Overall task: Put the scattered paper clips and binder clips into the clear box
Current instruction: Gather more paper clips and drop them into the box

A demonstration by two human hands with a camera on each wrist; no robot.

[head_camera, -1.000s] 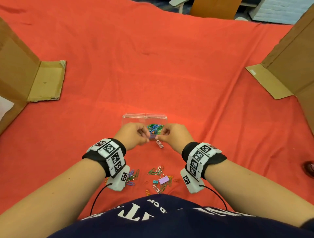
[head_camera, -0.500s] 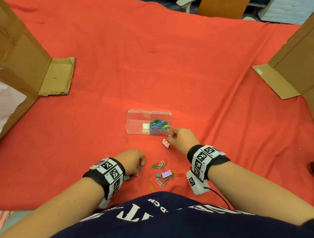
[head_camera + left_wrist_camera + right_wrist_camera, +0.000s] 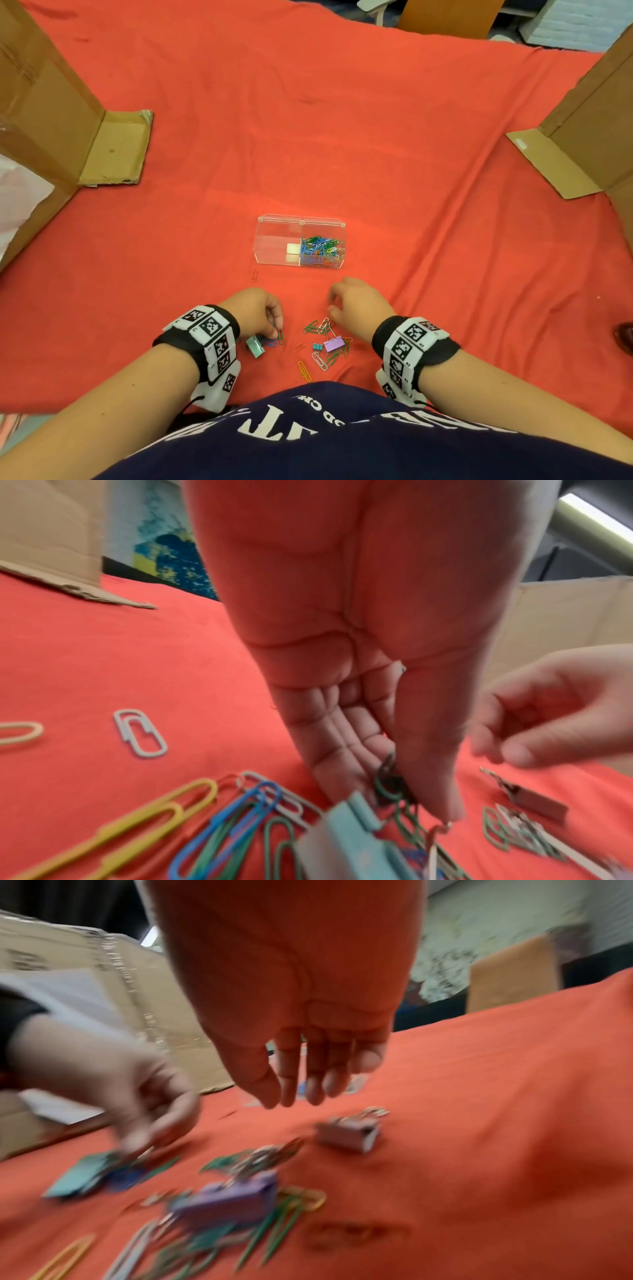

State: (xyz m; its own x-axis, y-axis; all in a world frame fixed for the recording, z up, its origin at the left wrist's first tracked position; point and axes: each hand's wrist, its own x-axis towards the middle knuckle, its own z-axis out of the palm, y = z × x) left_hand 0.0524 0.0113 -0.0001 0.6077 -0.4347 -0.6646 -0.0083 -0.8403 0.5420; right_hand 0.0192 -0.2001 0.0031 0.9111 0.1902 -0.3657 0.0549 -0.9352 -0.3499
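Note:
The clear box (image 3: 278, 245) sits on the red cloth, with many coloured paper clips (image 3: 320, 251) in its right half. My left hand (image 3: 277, 334) reaches down and pinches green paper clips (image 3: 394, 783) beside a teal binder clip (image 3: 255, 346). My right hand (image 3: 330, 308) hovers with loosely hanging fingers (image 3: 313, 1093) and holds nothing. It is just above a pink binder clip (image 3: 349, 1133) and the loose pile with a purple binder clip (image 3: 334, 344). A single clip (image 3: 254, 275) lies near the box.
Cardboard boxes stand at the left (image 3: 51, 102) and right (image 3: 599, 113) with flaps lying on the cloth. A yellow paper clip (image 3: 304, 370) and white ones (image 3: 319, 360) lie close to my body. The red cloth (image 3: 308, 120) stretches far behind the box.
Both hands have pulled back from the box toward me. The left hand came down on the clips by the teal binder clip. The right hand drew back over the pile.

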